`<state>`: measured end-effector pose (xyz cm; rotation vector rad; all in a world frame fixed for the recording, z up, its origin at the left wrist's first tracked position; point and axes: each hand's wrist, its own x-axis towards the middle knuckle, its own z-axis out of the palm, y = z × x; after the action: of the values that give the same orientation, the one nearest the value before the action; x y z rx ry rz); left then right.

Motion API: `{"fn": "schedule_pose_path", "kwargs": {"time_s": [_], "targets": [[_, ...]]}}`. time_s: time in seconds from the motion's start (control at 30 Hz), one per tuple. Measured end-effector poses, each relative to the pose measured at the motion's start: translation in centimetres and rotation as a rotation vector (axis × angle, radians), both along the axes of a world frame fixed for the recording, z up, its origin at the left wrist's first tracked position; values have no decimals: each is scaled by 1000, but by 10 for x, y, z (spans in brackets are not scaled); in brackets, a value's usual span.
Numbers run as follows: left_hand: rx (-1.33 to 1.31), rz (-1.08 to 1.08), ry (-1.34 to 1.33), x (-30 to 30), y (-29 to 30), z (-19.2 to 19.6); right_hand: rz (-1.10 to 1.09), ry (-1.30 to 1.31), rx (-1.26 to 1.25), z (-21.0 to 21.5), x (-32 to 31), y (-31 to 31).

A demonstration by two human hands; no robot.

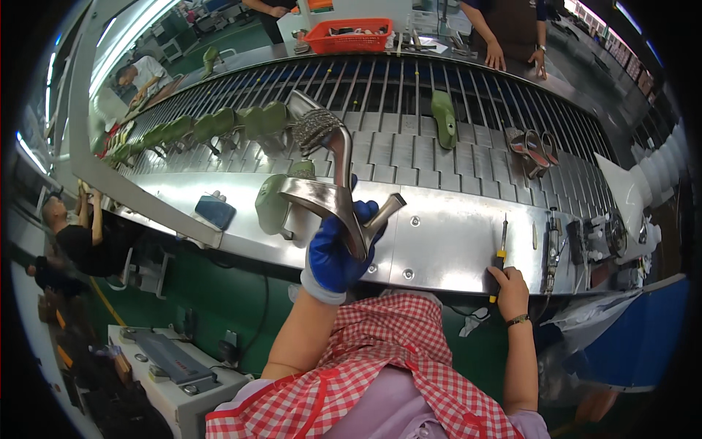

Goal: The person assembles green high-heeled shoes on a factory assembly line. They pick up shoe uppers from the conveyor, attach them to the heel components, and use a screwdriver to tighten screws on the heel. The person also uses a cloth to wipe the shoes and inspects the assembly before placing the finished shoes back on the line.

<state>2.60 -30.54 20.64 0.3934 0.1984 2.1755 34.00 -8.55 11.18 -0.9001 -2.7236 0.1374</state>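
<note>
My left hand [338, 252], in a blue glove, is closed around a shiny bronze high-heeled sandal [342, 164] held above the metal bench edge. A glittering band [316, 130] crosses the sandal's far end. In my bare right hand [512, 289] is a screwdriver [501, 260] with a yellow and black handle, its thin shaft pointing away from me over the bench. Just left of the sandal, a green shoe last [271, 205] with a shoe on it stands at the conveyor's near edge, partly hidden by the sandal.
Several green lasts [219, 123] line the slatted conveyor [417, 157] at left; a lone last [444, 121] and sandals [534, 150] lie farther right. A blue block [215, 211] and tools [553, 249] rest on the bench. Across stand a red basket [347, 42] and a co-worker's hands [495, 55].
</note>
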Motion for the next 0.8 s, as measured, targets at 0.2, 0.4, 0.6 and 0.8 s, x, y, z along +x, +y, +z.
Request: {"fn": "schedule_pose_path", "kwargs": {"time_s": [0.2,0.4,0.6,0.8], "targets": [[66,138,183,-31,-9,11,-19,14,9,-2,1,-2],[156,95,154,-29,-6,23,-47,31,-11,-1,4,-5],[142,0,51,-15,-5,28,-110,113,-40,4,9,-8],[-186,-192,90,18,-1,1,-44,772,-452,83,-26,-51]]}}
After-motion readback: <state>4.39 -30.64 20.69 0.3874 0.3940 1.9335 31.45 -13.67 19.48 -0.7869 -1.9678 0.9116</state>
